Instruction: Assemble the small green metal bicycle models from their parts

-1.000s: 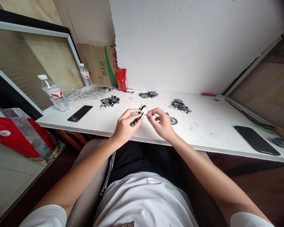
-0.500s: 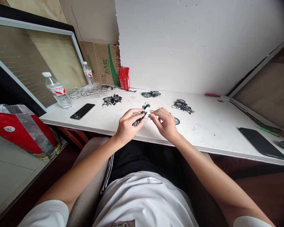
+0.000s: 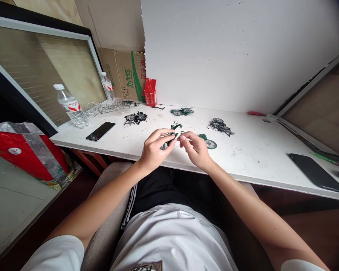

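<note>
My left hand (image 3: 154, 149) is closed on a small green model bicycle frame (image 3: 173, 131), held just above the front edge of the white table (image 3: 254, 150). My right hand (image 3: 194, 148) pinches a tiny part against that frame; the part is too small to name. A loose green wheel (image 3: 209, 143) lies on the table just right of my right hand. Finished small bicycle models lie farther back: a black one (image 3: 135, 118), a green one (image 3: 182, 111) and a dark one (image 3: 220, 126).
Two water bottles (image 3: 71, 107) (image 3: 107, 87), a phone (image 3: 100, 131) and wire part frames (image 3: 110, 107) sit at the left. A red carton (image 3: 150, 92) and a cardboard box (image 3: 124, 73) stand at the back. Another black phone (image 3: 318, 172) lies at the right.
My hands have drawn slightly closer together around the green frame. The view has shifted a little to the left.
</note>
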Demonstrator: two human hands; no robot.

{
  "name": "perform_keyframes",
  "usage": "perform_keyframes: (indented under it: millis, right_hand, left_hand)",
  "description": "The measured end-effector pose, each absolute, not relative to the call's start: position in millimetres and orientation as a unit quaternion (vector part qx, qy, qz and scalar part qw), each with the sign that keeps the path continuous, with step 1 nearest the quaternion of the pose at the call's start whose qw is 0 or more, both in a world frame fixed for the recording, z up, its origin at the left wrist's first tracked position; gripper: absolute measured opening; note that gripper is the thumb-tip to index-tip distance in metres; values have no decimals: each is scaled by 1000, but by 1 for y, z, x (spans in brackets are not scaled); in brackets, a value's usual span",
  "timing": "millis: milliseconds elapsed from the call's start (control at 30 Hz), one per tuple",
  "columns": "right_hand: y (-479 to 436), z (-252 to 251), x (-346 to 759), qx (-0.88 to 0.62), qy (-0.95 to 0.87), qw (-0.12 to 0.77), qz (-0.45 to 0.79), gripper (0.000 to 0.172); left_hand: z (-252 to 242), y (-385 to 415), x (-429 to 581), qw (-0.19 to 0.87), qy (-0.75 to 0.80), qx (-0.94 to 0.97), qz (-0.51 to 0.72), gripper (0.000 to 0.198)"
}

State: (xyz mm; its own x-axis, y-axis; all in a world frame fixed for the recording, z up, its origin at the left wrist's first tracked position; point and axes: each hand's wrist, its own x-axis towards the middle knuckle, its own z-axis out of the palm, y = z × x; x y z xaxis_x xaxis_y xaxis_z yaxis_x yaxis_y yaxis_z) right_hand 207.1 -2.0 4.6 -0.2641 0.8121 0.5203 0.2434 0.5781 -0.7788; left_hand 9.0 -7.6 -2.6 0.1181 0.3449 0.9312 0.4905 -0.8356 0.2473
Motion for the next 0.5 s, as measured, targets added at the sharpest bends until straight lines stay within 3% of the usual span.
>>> perform_keyframes:
  millis: [333,500]
  right_hand:
    - [-5,3,201,-370,-721,482,333,56]
    - [-4,9,201,-314,-621,437,571,58]
  left_hand:
    - [-4,-8,8,60,-276,-753,-595,14]
    - [-6,-6,7,61,-265,-760,-590,17]
